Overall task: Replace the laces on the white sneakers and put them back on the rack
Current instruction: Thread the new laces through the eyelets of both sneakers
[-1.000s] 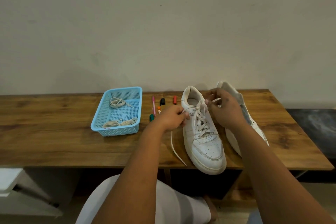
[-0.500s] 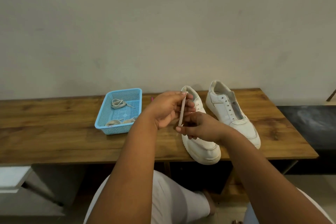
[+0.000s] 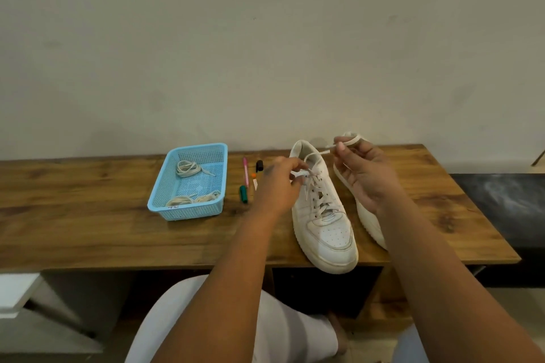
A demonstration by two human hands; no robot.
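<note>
Moved: right hand (image 3: 364, 174) now raised at centre right, pinching lace (image 3: 320, 152); left hand (image 3: 278, 184) pinching at eyelets.
Risk: lace end slipping free; sneaker (image 3: 323, 215) overhanging worktop (image 3: 88, 215) edge, tipping if tugged.

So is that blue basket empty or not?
Not empty: the blue basket holds coiled laces, with more bundled at its near end.

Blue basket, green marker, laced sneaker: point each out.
Blue basket (image 3: 188, 212): head view, on its front wall.
Green marker (image 3: 243, 194): head view, middle of its barrel.
Laced sneaker (image 3: 333, 237): head view, on the perforated toe.
</note>
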